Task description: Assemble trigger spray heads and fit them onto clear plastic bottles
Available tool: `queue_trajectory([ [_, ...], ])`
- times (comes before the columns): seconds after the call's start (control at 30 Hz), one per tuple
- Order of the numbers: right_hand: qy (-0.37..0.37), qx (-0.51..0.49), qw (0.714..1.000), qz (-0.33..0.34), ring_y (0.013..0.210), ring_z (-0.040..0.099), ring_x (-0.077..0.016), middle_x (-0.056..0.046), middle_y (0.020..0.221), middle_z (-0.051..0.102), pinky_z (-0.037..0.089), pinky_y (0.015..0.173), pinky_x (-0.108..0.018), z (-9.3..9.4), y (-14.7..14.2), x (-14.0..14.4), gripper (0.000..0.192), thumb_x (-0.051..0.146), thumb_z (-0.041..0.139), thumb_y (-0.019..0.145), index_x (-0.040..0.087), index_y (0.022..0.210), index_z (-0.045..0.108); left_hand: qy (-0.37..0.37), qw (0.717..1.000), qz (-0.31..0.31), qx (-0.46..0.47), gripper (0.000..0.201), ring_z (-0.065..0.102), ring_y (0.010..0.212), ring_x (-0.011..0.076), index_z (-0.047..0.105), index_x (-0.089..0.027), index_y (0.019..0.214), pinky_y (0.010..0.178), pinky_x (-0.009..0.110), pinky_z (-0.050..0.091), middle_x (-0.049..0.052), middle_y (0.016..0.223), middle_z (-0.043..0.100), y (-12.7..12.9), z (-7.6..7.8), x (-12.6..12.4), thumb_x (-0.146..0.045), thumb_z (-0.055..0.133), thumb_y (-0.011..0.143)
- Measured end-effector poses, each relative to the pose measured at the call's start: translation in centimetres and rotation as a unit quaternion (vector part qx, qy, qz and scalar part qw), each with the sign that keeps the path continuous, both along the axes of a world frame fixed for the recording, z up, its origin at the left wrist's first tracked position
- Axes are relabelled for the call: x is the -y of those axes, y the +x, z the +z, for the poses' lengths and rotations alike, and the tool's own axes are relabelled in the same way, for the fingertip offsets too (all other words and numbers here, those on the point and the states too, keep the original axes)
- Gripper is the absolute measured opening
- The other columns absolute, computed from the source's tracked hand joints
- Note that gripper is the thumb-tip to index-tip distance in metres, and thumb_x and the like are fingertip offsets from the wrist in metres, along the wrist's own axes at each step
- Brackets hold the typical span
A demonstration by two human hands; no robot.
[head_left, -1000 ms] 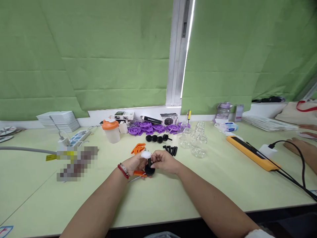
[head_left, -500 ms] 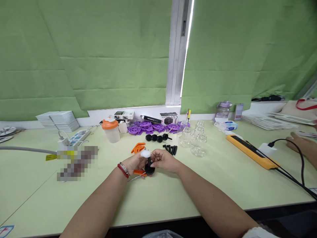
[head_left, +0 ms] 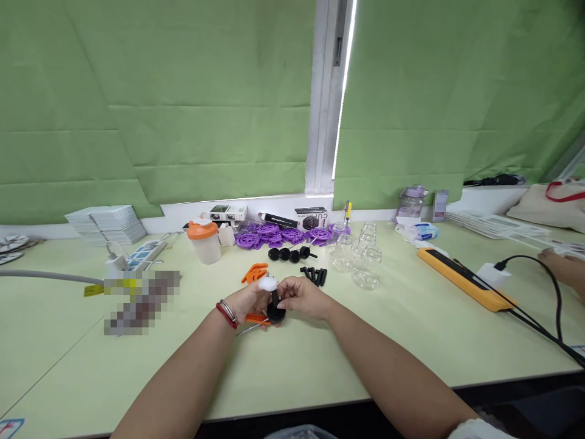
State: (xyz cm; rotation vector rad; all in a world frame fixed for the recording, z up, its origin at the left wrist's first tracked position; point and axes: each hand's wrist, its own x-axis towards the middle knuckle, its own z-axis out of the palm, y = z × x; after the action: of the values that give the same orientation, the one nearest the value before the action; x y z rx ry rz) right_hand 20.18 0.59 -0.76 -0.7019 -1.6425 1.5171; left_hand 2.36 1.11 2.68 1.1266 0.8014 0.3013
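The left hand [head_left: 247, 302] is curled round a black part [head_left: 275, 314], a smooth round disc with a straight stem, and a flat orange piece [head_left: 256, 318]. The right hand [head_left: 304, 297] is closed, thumb and fingertips pinching the stem. All this is midway between the table's [head_left: 274, 378] front and back edges. Toward the back edge lie smooth black tubes [head_left: 315, 276], clear rounded cups [head_left: 365, 277], spoked purple plastic wheels [head_left: 249, 241] and a box [head_left: 312, 219] reading "HOLDER".

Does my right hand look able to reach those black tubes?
Probably yes: the black tubes lie just beyond your right hand with nothing visible between, though it seems busy with the black part.
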Motion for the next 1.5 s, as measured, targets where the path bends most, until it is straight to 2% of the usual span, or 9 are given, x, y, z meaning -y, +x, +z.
queue_trajectory([
  [0.27,-0.007,-0.006,1.0,0.006,0.058,0.047,-0.0076,0.005,0.064,0.051,0.039,0.059,-0.023,0.2,0.02,0.08,0.035,0.032,0.081,0.057,0.015,0.075,0.055,0.007,1.0,0.003,-0.018,0.058,0.062,0.061,0.024,0.05,-0.019,0.105,0.043,0.027,0.039,0.006,0.074,0.064,0.08,0.05,-0.01,-0.057,0.053,0.061],
  [0.47,-0.004,0.002,1.0,0.001,0.058,0.047,-0.0083,0.005,0.065,0.052,0.039,0.059,-0.024,0.33,0.04,0.17,0.036,0.034,0.081,0.056,0.016,0.075,0.056,0.005,1.0,-0.015,-0.008,0.059,0.062,0.064,0.0241,0.05,-0.019,0.105,0.047,0.028,0.041,0.005,0.074,0.063,0.03,0.21,0.02,-0.06,0.054,0.062],
  [0.8,-0.007,0.001,1.0,-0.004,0.058,0.048,-0.008,0.005,0.065,0.054,0.039,0.06,-0.024,0.36,0.02,0.15,0.038,0.034,0.082,0.054,0.015,0.074,0.056,0.007,1.0,-0.006,-0.021,0.055,0.062,0.062,0.0241,0.052,-0.018,0.103,0.045,0.027,0.04,0.007,0.075,0.063,0.11,0.21,-0.01,-0.057,0.051,0.064],
  [1.3,0.001,0.012,1.0,0.001,0.056,0.044,-0.0073,0.005,0.063,0.051,0.036,0.056,-0.023,0.43,0.36,0.15,0.033,0.036,0.077,0.062,0.015,0.077,0.058,0.008,1.0,-0.014,-0.01,0.059,0.063,0.063,0.0236,0.05,-0.019,0.106,0.043,0.026,0.04,0.006,0.077,0.064,-0.04,0.06,-0.1,-0.059,0.054,0.063],
  [1.5,-0.008,0.021,1.0,0.001,0.057,0.047,-0.0082,0.003,0.065,0.054,0.039,0.057,-0.025,0.36,0.52,0.04,0.032,0.038,0.075,0.064,0.014,0.079,0.059,0.008,1.0,-0.021,0.006,0.052,0.063,0.064,0.0211,0.051,-0.02,0.102,0.044,0.025,0.042,0.006,0.08,0.065,-0.05,0.2,0.03,-0.06,0.05,0.069],
])
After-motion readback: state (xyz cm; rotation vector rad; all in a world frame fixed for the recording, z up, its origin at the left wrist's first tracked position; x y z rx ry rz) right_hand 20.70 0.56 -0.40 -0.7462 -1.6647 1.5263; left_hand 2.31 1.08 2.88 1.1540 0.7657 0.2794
